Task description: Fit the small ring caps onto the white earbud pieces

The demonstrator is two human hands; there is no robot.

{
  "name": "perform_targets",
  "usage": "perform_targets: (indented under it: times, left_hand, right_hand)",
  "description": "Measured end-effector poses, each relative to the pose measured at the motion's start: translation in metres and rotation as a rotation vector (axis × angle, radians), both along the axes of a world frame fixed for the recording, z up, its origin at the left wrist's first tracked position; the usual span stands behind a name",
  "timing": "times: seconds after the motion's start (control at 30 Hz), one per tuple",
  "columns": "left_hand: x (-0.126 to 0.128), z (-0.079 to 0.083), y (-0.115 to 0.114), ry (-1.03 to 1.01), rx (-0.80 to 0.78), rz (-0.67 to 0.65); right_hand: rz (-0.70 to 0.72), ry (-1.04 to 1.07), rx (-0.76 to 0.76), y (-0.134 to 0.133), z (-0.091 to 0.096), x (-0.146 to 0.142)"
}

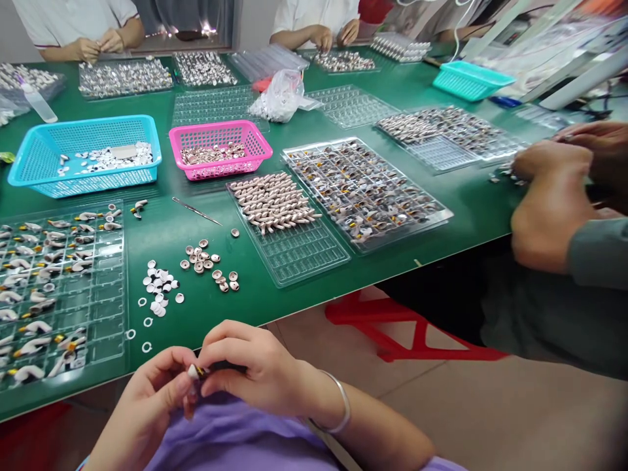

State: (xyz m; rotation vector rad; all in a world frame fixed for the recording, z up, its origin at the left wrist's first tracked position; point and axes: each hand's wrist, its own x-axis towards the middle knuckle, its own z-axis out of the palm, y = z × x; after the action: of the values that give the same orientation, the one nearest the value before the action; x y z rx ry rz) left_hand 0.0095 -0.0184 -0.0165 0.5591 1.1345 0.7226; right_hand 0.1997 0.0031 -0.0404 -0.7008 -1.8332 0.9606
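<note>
Just off the near table edge, my left hand (164, 399) and my right hand (255, 373) meet, both closed in a pinch around a small white earbud part (195, 372) with a dark and yellow bit on it. My fingers hide most of it. Beyond my hands, white round caps (159, 288) lie in a loose pile beside thin white rings (147, 322). Pinkish-beige cups (199, 258) are scattered farther back. At the left, a clear tray (105, 288) holds rows of white earbud halves with yellow pieces. Metal tweezers (196, 210) rest on the green table (206, 314).
A blue basket (44, 157) and a pink basket (220, 131) stand behind. To the right are a tray of beige stems (269, 203) and a filled tray (363, 190). A co-worker's hands (554, 176) are at far right, above a red stool (392, 327). Others work opposite.
</note>
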Motion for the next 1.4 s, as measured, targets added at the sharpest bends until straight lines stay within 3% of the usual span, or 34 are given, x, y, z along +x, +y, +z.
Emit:
perform_targets:
  times: [0.17, 0.47, 0.63, 0.77, 0.93, 1.03, 1.23, 1.3, 1.4]
  left_hand:
    - [0.004, 0.005, -0.002, -0.039, -0.092, 0.083]
    - [0.009, -0.001, -0.002, -0.03, -0.065, 0.167]
    - [0.001, -0.011, -0.006, 0.064, 0.05, 0.118]
    - [-0.007, -0.02, -0.008, 0.191, 0.26, 0.058]
    - [-0.007, -0.02, -0.009, 0.331, 0.396, 0.022]
    - [-0.006, -0.017, -0.011, 0.401, 0.466, -0.008]
    - [-0.004, -0.015, -0.01, 0.517, 0.645, -0.026]
    - [-0.004, -0.016, -0.01, 0.53, 0.649, -0.032]
    - [-0.005, -0.017, -0.011, 0.544, 0.636, -0.033]
  right_hand:
    - [0.043, 0.057, -0.083, 0.003, 0.0, 0.004]
    - [-0.009, 0.072, -0.111, 0.0, -0.002, 0.002]
    - [-0.048, 0.074, -0.106, -0.001, 0.0, 0.0]
    - [-0.061, 0.071, -0.115, -0.004, 0.001, -0.001]
    - [-0.089, 0.067, -0.125, -0.007, 0.001, -0.003]
    - [-0.094, 0.122, -0.245, -0.006, 0.001, -0.005]
    - [0.054, 0.268, -0.789, 0.0, -0.002, -0.007]
    - [0.066, 0.298, -0.858, 0.002, -0.003, -0.007]
    - [0.042, 0.281, -0.846, 0.003, -0.003, -0.008]
